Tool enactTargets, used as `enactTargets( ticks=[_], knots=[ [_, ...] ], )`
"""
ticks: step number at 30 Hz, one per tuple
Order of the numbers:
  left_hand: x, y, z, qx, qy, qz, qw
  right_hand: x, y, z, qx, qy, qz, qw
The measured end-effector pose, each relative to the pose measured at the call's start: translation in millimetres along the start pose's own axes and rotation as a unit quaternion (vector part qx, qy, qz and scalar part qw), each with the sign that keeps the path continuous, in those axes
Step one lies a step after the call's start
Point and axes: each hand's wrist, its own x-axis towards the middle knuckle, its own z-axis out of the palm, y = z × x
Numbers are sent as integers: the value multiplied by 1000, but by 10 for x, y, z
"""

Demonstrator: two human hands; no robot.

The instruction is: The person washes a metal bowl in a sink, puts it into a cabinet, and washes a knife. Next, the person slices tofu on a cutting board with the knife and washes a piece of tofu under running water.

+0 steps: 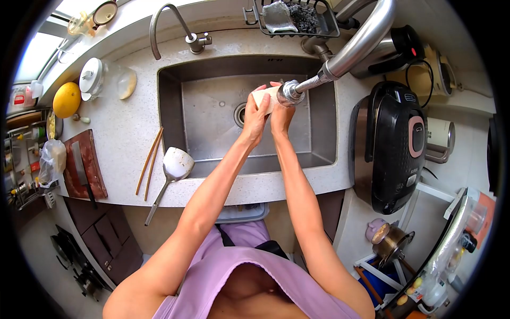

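Observation:
Over the sink (pixel 204 95), my left hand (pixel 256 121) curls around a pale, whitish piece (pixel 264 99) whose kind I cannot make out. My right hand (pixel 281 116) is beside it, right under the spray head (pixel 290 93) of the pull-down faucet. The spray head covers part of the right hand and of the pale piece. Fingertips of both hands show at its far side. The right fingers are mostly hidden, so their grip does not show clearly. Beneath the hands lies the round drain (pixel 240 115).
Left of the sink lie chopsticks (pixel 149 164), a spatula (pixel 175 166) overhanging the counter edge, and a knife (pixel 79 166) on a cutting board (pixel 98 173). A yellow fruit (pixel 66 100) and glass jar (pixel 114 80) stand behind. A black rice cooker (pixel 396 154) is at right, a small faucet (pixel 195 43) at back.

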Motion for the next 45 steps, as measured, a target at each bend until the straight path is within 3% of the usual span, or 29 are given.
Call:
enactTargets(
  ticks=[2, 5, 7, 11, 13, 17, 19, 20, 21, 23, 25, 27, 29, 32, 34, 35, 36, 41, 43, 45],
  knots=[
    [11, 37, 16, 21, 0, 10, 1000, -16, -36, 0, 6, 4, -11, 1000],
    [54, 38, -59, -41, 8, -46, 998, -38, -35, -6, -33, -37, -66, 997],
    [58, 0, -84, -42, -34, -31, 998, 29, -3, -35, 1, -35, 22, 999],
    [5, -29, -45, -46, 16, -12, 999, 61, 68, -71, -41, -60, -12, 997],
    [107, -12, -112, -36, 18, -11, 999, 22, 122, -75, 62, -83, -14, 995],
    [180, -89, -120, 21, -14, -48, 999, 99, 223, -442, 89, -120, 46, 988],
    [170, -77, -92, 55, -29, -63, 996, 182, 301, -539, -177, -85, -102, 975],
    [179, -82, -90, 57, -62, -94, 992, 199, 247, -563, -237, -42, -185, 953],
    [181, -87, -95, 61, -95, -125, 986, 252, 190, -584, -239, -42, -185, 952],
    [165, -64, -103, 81, -123, -116, 982, 355, 3, -595, -170, -264, 27, 949],
    [169, -67, -145, 39, -114, -121, 985, 388, -118, -559, -199, -276, 23, 940],
    [264, -202, -267, 36, -136, -98, 985, 479, -26, -513, -119, -347, -31, 930],
    [262, -211, -284, 68, -63, -91, 991, 529, 99, -467, -97, -349, -80, 929],
    [301, -167, -317, 25, -41, -75, 996, 431, 10, -318, 54, -290, 5, 955],
    [245, 48, -261, 10, 22, -76, 997, 308, -106, -279, 10, -289, -25, 957],
    [211, 62, -248, 10, 23, -77, 997, 274, -108, -279, -36, -286, -56, 956],
    [189, 85, -233, 38, 5, -70, 997, 279, 121, -275, -7, -207, -5, 978],
    [209, -17, -288, 48, 12, -56, 997, 116, 148, -118, 59, -155, 67, 984],
    [210, -6, -287, 1, 17, -48, 999, 26, 181, 4, 53, -98, -90, 990],
    [187, 25, -262, -77, 32, -50, 995, 33, 194, -33, 48, -111, -89, 989]
  ],
)
